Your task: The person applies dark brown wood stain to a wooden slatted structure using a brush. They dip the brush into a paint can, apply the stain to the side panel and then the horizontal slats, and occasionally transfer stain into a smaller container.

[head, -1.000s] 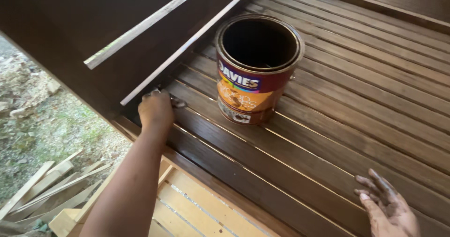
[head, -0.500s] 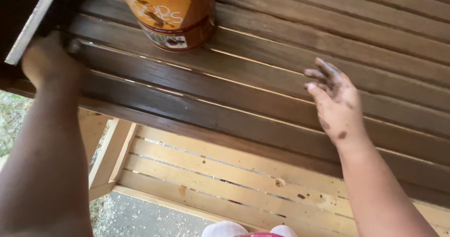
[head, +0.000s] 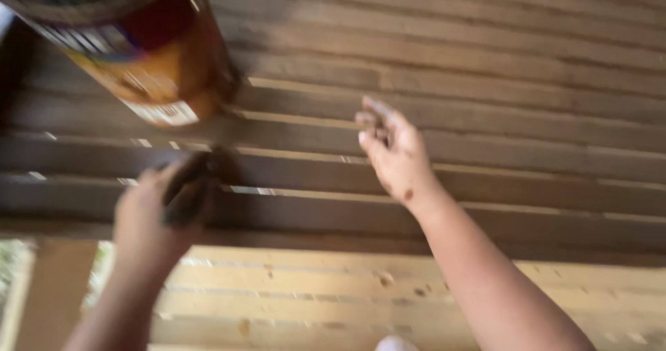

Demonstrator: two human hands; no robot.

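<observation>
Dark stained slats (head: pixel 485 115), tin (head: pixel 139 53) cropped, left hand (head: pixel 163 212) gripping blurred dark object (head: pixel 191 188), right hand (head: pixel 395 153) loosely open, empty

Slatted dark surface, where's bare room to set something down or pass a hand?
Bare slats run right of the paint can and beyond the right hand. Crowded: below the can, where the left hand grips a dark tool.
</observation>
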